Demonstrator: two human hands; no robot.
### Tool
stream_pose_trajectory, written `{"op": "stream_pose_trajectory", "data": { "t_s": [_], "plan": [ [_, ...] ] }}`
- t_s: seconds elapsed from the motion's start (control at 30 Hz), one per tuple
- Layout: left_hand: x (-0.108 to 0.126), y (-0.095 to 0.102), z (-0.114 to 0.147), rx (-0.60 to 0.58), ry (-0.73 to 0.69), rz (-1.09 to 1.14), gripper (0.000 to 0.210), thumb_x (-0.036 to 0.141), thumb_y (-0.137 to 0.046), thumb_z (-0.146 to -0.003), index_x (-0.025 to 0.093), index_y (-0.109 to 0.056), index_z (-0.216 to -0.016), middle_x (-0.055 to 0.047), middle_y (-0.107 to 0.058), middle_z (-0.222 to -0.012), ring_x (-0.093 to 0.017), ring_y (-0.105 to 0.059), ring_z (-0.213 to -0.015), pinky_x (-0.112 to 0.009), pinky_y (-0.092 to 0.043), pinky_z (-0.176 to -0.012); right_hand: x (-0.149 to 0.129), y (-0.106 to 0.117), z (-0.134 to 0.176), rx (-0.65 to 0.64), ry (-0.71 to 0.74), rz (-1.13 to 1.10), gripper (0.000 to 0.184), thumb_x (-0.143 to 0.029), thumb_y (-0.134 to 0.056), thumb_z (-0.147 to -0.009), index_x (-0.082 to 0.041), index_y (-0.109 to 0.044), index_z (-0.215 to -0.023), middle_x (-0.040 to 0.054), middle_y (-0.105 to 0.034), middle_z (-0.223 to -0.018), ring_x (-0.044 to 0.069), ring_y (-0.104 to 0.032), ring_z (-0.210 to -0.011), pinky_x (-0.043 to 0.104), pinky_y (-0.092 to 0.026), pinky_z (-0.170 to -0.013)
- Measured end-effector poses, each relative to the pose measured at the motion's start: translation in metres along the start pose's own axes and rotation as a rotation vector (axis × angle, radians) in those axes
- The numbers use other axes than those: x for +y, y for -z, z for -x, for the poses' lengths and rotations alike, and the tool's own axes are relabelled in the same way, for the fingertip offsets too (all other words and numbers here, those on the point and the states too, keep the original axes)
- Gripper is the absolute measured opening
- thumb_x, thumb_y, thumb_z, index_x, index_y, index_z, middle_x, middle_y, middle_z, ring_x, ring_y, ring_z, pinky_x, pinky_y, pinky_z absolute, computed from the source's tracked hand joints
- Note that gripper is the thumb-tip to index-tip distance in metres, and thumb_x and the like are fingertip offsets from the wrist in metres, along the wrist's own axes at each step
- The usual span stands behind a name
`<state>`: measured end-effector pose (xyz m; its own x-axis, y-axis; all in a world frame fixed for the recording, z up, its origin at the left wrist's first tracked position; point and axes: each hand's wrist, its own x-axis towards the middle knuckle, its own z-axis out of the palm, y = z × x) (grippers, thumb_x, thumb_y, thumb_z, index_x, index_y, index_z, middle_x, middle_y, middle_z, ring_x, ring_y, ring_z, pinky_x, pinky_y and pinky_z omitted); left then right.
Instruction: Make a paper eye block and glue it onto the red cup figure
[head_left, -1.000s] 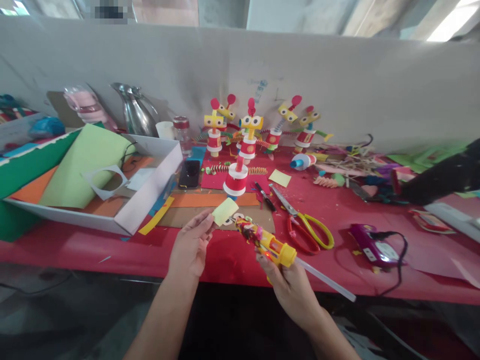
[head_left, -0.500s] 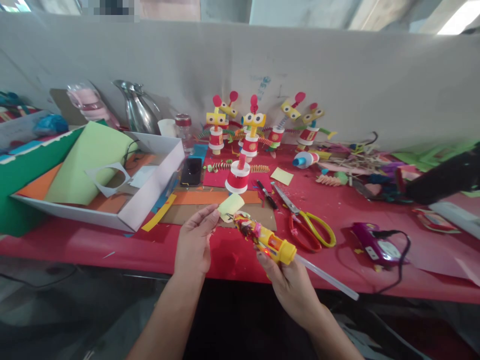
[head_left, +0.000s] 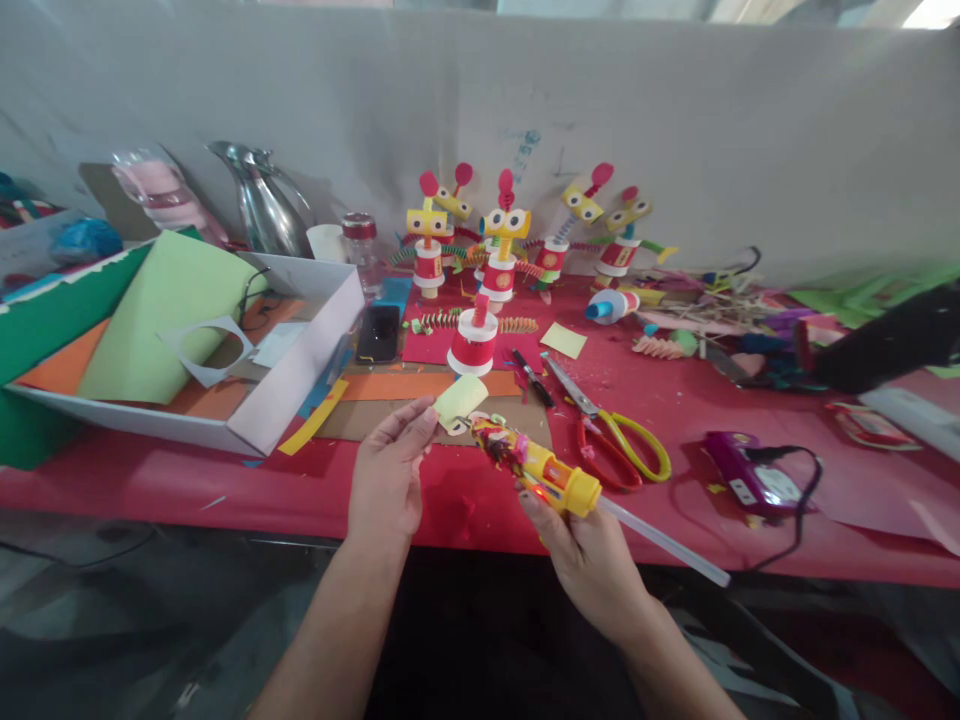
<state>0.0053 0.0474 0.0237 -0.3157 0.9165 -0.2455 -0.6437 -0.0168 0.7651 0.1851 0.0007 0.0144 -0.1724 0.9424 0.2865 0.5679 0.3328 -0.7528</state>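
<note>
One curled piece of pale green paper (head_left: 461,402) is at the centre of the frame, pinched along its left edge between the thumb and fingers of the left hand (head_left: 386,475). The right hand (head_left: 589,560), right of lower centre, is closed around the handle of a yellow glue gun (head_left: 551,474). The gun's nozzle points toward the upper left and lies just beside the paper; whether the two touch cannot be determined. A translucent glue stick (head_left: 664,542) projects from its rear toward the lower right. A small red light shows on the gun's side.

Beyond the paper, a red-and-white cup figure (head_left: 474,342) with spring-folded paper arms stands upright, without a head. Below it lie an orange strip (head_left: 390,386) and a sheet of cardboard (head_left: 352,426). Right of centre are a black marker (head_left: 532,378) and scissors (head_left: 598,411) with one red and one yellow handle. Further right, a purple socket block (head_left: 750,472) has a cable plugged in.

At upper centre, several cup figures with yellow heads (head_left: 505,224) stand before the wall. At left, a white box (head_left: 306,355) contains coloured paper; a metal jug (head_left: 264,205) stands behind it.
</note>
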Motion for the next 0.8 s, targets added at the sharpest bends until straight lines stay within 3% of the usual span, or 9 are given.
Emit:
{"op": "stream_pose_trajectory", "data": {
  "t_s": [0.1, 0.23, 0.53, 0.8],
  "plan": [
    [-0.0004, 0.0007, -0.0001, -0.006, 0.008, -0.007, 0.023, 0.016, -0.083, -0.06, 0.014, -0.075, -0.081, -0.003, -0.072, -0.08, -0.01, -0.065, -0.071, -0.023, -0.047, -0.072, -0.0006, -0.0008, -0.0008, 0.006, 0.002, 0.013, 0.038, -0.046, -0.042, -0.097, -0.019, -0.059, -0.075, 0.0011, -0.059, -0.061, 0.017, -0.055, -0.053, 0.026, -0.043, -0.052],
    [0.0003, 0.0011, 0.0001, -0.006, 0.001, -0.013, 0.023, 0.016, -0.083, -0.06, 0.015, -0.075, -0.081, -0.003, -0.072, -0.08, -0.01, -0.064, -0.07, -0.024, -0.047, -0.073, -0.0017, -0.0013, -0.0003, -0.023, 0.034, -0.017, 0.033, -0.044, -0.043, -0.097, -0.019, -0.063, -0.088, 0.0043, -0.068, -0.076, 0.02, -0.063, -0.068, 0.027, -0.048, -0.063],
    [0.0008, 0.0003, 0.0005, -0.011, 0.005, -0.005, 0.023, 0.015, -0.083, -0.06, 0.015, -0.075, -0.081, -0.002, -0.072, -0.08, -0.01, -0.066, -0.073, -0.024, -0.048, -0.077, 0.0003, 0.0001, 0.0007, -0.023, -0.02, 0.025, 0.043, -0.049, -0.041, -0.097, -0.018, -0.063, -0.078, 0.006, -0.068, -0.069, 0.021, -0.063, -0.062, 0.028, -0.047, -0.058],
    [-0.0015, 0.0007, 0.0002, -0.002, 0.017, -0.014, 0.02, 0.015, -0.082, -0.06, 0.015, -0.075, -0.079, -0.003, -0.072, -0.08, -0.01, -0.065, -0.071, -0.025, -0.047, -0.075, 0.0025, 0.0006, 0.0017, -0.004, -0.001, 0.066, 0.043, -0.053, -0.042, -0.096, -0.02, -0.066, -0.087, 0.0079, -0.072, -0.08, 0.024, -0.067, -0.073, 0.032, -0.052, -0.067]
  ]
}}
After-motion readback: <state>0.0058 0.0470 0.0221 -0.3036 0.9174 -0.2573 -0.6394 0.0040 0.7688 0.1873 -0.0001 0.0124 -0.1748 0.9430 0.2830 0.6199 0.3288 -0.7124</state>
